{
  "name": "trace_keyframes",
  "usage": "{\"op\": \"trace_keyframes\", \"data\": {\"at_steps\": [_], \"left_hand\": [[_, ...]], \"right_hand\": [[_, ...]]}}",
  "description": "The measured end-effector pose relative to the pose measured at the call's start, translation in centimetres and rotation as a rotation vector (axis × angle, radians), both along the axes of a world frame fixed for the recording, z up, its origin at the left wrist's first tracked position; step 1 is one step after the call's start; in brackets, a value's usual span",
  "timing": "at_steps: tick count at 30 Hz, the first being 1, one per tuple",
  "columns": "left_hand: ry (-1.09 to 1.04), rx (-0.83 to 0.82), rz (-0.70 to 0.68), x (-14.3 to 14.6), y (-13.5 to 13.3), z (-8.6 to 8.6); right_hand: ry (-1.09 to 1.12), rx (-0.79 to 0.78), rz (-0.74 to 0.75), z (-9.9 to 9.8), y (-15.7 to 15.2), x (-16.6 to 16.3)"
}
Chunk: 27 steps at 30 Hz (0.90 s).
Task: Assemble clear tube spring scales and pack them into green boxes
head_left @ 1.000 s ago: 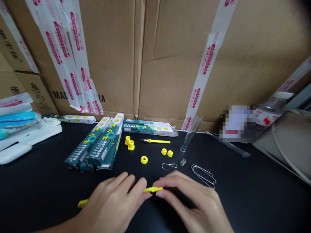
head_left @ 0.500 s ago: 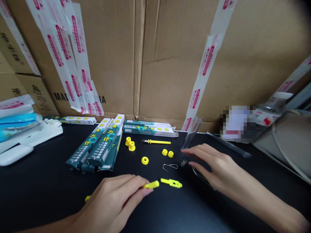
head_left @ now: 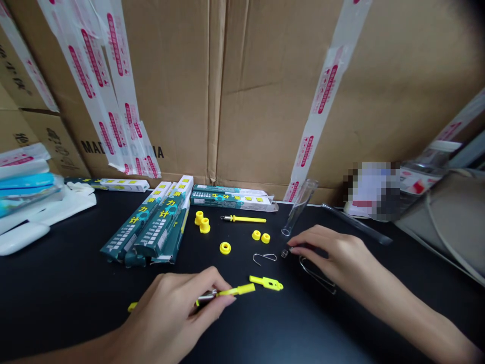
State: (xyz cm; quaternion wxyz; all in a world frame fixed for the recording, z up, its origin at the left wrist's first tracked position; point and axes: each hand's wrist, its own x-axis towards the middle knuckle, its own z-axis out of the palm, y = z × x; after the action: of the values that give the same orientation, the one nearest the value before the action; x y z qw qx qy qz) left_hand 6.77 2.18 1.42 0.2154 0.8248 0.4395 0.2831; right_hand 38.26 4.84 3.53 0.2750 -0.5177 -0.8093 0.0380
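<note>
While the left hand [head_left: 178,318] pinches the yellow rod [head_left: 231,291] at the near side, the right hand [head_left: 333,258] sits on the small spring [head_left: 285,252], fingers narrow, grip unclear. Pick-up step, I'd judge; it calls for a fine fingertip pinch.

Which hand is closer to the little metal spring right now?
Right. The right hand has its fingertips right at the spring; the left hand is nearer the camera and to its left, gripping a yellow rod.
</note>
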Motion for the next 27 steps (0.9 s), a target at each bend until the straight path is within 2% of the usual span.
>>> {"op": "trace_keyframes", "data": {"at_steps": [4, 6, 8, 9, 13, 18, 27], "left_hand": [[0.013, -0.020, -0.022, 0.0, -0.1, 0.0], [0.020, -0.035, -0.028, 0.0, -0.1, 0.1], [0.015, -0.042, -0.020, 0.1, 0.0, 0.2], [0.012, -0.039, -0.014, 0.1, 0.0, 0.2], [0.001, -0.013, -0.024, 0.2, 0.0, 0.2], [0.009, -0.003, -0.031, 0.1, -0.1, 0.1], [0.051, -0.025, -0.035, 0.0, -0.3, 0.1]], "right_hand": [[0.148, 0.009, -0.105, 1.0, -1.1, -1.5], [0.483, -0.133, -0.111, 1.0, -2.1, -3.2], [0.746, -0.323, -0.046, 0.4, -3.1, -5.1], [0.834, -0.398, -0.022, 0.1, -3.5, -6.1], [1.065, -0.512, 0.040, -1.2, -4.2, -8.6], [1.032, -0.536, 0.115, -1.3, -3.9, -8.4], [1.058, -0.578, 0.063, -1.3, -4.3, -8.5]]}}
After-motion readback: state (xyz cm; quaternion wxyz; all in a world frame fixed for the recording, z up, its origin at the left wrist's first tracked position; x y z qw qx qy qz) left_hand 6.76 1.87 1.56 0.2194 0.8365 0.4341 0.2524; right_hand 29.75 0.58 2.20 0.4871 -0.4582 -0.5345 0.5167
